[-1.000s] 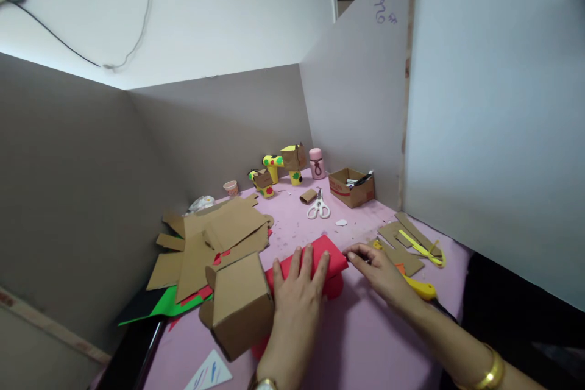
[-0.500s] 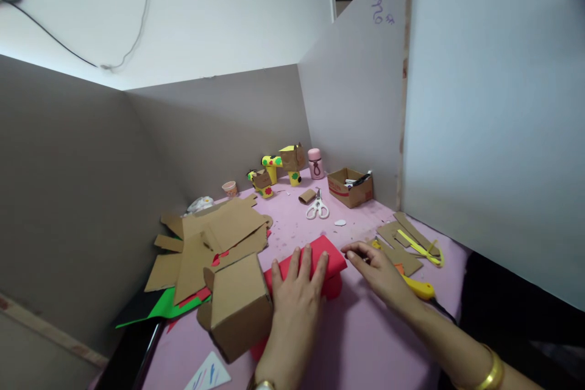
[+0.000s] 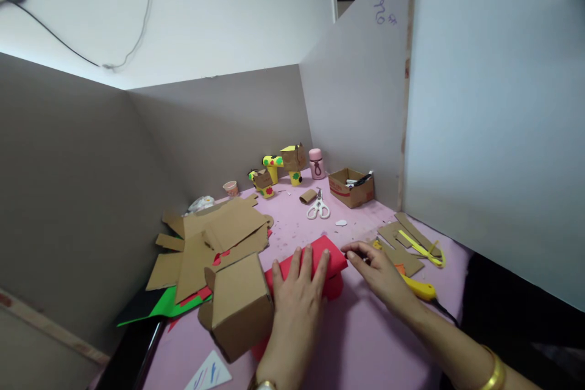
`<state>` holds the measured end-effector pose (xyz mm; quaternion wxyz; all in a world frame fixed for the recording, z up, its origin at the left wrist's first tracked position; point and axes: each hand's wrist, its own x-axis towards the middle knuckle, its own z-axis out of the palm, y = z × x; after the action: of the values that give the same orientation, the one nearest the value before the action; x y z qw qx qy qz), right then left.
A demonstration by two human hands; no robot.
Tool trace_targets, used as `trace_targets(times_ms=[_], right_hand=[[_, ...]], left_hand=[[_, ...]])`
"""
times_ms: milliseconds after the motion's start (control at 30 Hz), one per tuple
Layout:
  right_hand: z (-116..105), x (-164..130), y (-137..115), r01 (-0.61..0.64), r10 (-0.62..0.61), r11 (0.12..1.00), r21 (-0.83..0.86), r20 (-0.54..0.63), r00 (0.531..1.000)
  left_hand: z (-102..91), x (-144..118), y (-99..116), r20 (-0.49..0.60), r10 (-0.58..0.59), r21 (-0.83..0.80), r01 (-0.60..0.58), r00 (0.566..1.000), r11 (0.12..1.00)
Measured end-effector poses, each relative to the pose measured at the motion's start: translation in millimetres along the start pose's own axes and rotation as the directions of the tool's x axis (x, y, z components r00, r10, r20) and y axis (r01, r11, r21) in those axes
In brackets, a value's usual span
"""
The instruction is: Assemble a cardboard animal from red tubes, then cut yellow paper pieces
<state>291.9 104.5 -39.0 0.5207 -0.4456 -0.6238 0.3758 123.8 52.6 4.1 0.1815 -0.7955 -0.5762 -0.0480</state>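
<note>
Smooth brown cardboard forms a square-edged box (image 3: 242, 301) at lower centre, beside a bright red paper piece (image 3: 337, 255), flat-topped, rounded beneath. The left hand (image 3: 297, 295) spreads flat across the paper; the right hand (image 3: 377, 269) curls near its right end, any grip unclear.

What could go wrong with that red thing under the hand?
Maybe a few things. The left hand lies spread across the red piece, so pressing too hard might dent it or make it slide. The brown cardboard box is right by the left wrist and might get bumped. And the yellow tool with a dark cord lies close to the right forearm, which might knock it.
</note>
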Motion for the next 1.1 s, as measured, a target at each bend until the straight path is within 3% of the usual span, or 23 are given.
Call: trace_targets(times_ms=[567,1100], right_hand=[[1.3,-1.1,0.6,0.013,-0.013,1.000,0.011,0.019,1.000],[0.7,-1.2,-2.6,0.014,-0.016,1.000,-0.028,-0.046,0.999]], left_hand=[[-5.1,-0.2,0.7,0.028,0.003,0.003,-0.003,1.000,1.000],[-1.4,0.3,-1.1,0.004,0.008,0.005,-0.008,1.000,1.000]])
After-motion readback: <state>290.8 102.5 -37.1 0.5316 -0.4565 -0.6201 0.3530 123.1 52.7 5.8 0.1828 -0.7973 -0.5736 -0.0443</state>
